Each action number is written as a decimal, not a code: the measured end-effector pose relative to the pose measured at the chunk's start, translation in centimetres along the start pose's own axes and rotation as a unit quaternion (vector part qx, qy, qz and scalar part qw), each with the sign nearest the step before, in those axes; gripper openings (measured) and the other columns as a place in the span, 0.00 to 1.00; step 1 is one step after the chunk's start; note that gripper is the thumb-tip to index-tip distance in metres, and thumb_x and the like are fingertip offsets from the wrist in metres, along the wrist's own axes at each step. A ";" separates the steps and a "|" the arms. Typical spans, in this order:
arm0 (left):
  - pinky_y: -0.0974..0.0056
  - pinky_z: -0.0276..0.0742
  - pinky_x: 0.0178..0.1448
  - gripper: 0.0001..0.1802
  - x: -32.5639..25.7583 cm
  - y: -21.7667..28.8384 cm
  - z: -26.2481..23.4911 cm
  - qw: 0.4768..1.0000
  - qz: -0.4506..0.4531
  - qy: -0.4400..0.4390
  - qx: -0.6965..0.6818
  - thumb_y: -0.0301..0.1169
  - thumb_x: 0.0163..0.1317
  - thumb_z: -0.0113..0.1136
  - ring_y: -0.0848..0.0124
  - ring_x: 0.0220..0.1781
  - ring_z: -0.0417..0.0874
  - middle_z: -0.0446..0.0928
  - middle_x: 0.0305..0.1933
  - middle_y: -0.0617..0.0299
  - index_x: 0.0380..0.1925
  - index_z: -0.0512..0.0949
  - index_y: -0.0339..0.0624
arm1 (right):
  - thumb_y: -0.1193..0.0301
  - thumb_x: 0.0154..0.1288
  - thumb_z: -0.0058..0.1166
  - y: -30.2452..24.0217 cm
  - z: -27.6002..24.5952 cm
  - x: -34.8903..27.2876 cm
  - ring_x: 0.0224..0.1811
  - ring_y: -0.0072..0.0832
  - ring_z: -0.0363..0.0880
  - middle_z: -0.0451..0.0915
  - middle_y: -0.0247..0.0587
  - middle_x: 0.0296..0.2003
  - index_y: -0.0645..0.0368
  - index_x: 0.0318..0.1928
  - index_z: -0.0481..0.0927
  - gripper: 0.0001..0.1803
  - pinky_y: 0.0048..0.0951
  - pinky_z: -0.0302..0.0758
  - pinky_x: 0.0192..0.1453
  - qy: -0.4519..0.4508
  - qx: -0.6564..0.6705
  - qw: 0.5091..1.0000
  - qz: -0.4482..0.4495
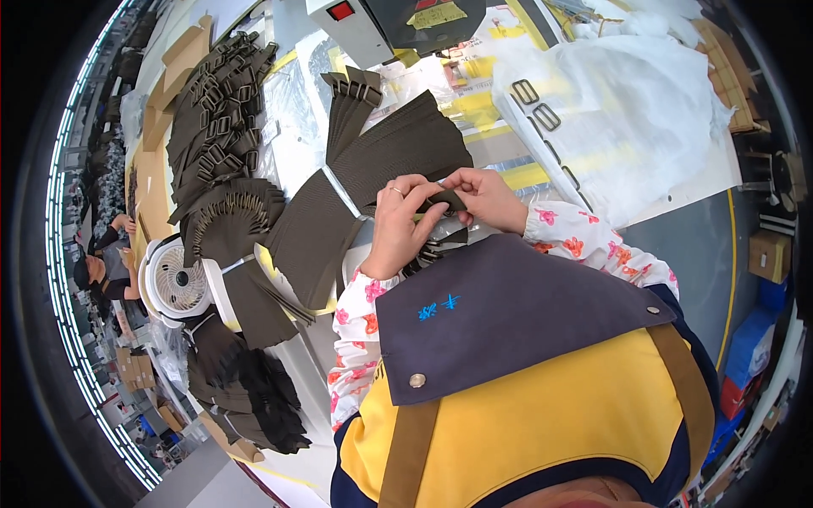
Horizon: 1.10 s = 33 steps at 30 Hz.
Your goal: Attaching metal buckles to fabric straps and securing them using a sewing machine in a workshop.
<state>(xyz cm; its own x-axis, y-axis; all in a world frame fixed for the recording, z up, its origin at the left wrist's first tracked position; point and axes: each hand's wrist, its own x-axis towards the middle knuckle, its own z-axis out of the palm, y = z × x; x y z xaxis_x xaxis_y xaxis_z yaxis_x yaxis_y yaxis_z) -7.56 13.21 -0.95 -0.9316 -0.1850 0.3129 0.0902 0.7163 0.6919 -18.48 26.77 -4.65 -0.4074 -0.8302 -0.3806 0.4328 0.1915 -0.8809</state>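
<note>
My left hand [396,227], wearing a ring, and my right hand [489,200] meet close in front of my apron. Pinched between their fingers is the end of a dark olive webbing strap [450,200]; whether a buckle sits in it is hidden by my fingers. Just beyond lies a fanned bundle of the same straps [398,140], tied round with a white band [343,193]. Below my hands, several strap ends with dark slide buckles [434,249] show above the apron's edge. To the right, loose oval slide buckles [546,117] rest in a row on white plastic sheeting [614,110].
At the left lie a heap of straps with buckles [222,118], another tied bundle [254,296] and a white fan [178,279]. Black straps [246,385] hang lower left. A grey machine [415,25] stands at the far edge. Another person [110,262] works far left.
</note>
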 end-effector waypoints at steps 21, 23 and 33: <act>0.66 0.69 0.26 0.07 -1.5 -0.9 -2.3 0.983 -0.175 -0.052 -0.025 0.25 0.52 0.59 0.66 0.21 0.74 0.71 0.20 0.58 0.30 0.72 0.37 | 0.78 0.58 0.50 0.7 2.3 1.2 0.23 0.15 0.74 0.74 0.32 0.23 0.63 0.31 0.69 0.04 0.17 0.72 0.28 -0.070 -0.109 0.984 -0.120; 0.70 0.68 0.26 0.11 -1.5 -1.2 -2.3 0.965 -0.223 -0.041 -0.129 0.23 0.48 0.64 0.73 0.22 0.71 0.72 0.30 0.61 0.33 0.74 0.38 | 0.78 0.58 0.50 0.6 1.7 1.0 0.23 0.14 0.73 0.73 0.31 0.24 0.63 0.31 0.69 0.04 0.16 0.71 0.27 -0.050 -0.073 0.990 -0.107; 0.62 0.65 0.43 0.11 0.9 0.4 -0.6 0.979 0.065 -0.147 0.123 0.34 0.42 0.66 0.63 0.36 0.71 0.74 0.30 0.64 0.24 0.77 0.43 | 0.79 0.53 0.51 0.2 -2.6 -4.0 0.24 0.19 0.72 0.74 0.35 0.24 0.63 0.31 0.71 0.04 0.21 0.69 0.27 0.065 -0.153 0.967 -0.192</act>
<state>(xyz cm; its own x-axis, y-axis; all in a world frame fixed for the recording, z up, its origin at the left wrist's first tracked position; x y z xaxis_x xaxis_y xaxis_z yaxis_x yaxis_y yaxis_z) -8.12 12.93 0.01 -0.9821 0.0953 0.1626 0.1620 0.8677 0.4699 -18.86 31.52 -4.00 -0.5971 -0.8018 -0.0231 -0.0209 0.0443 -0.9988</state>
